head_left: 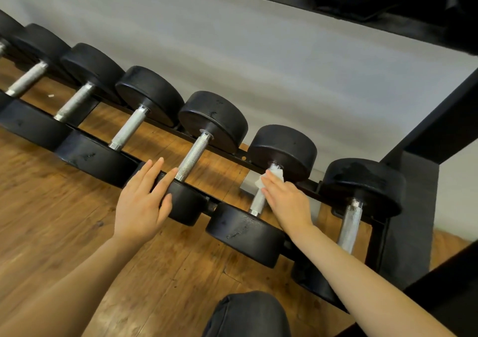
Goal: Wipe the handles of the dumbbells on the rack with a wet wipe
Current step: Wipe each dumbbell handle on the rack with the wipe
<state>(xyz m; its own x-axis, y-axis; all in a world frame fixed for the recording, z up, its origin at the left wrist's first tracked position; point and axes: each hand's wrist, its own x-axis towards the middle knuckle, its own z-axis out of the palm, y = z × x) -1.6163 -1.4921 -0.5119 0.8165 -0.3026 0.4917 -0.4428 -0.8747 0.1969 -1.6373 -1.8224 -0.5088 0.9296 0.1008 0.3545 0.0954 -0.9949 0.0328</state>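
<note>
Several black dumbbells with knurled silver handles lie in a row on a low black rack [305,189]. My right hand [287,202] grips a white wet wipe [275,175] wrapped round the upper part of the handle [257,203] of the second dumbbell from the right. My left hand [143,199] rests flat, fingers straight, on the near black head [185,207] of the neighbouring dumbbell, beside its bare handle [192,156].
The wooden floor [77,233] shows under and in front of the rack. A grey wall [232,65] stands behind it. The rack's black upright [413,207] and an upper shelf [388,13] are at right. My knee in dark trousers [245,316] is at bottom centre.
</note>
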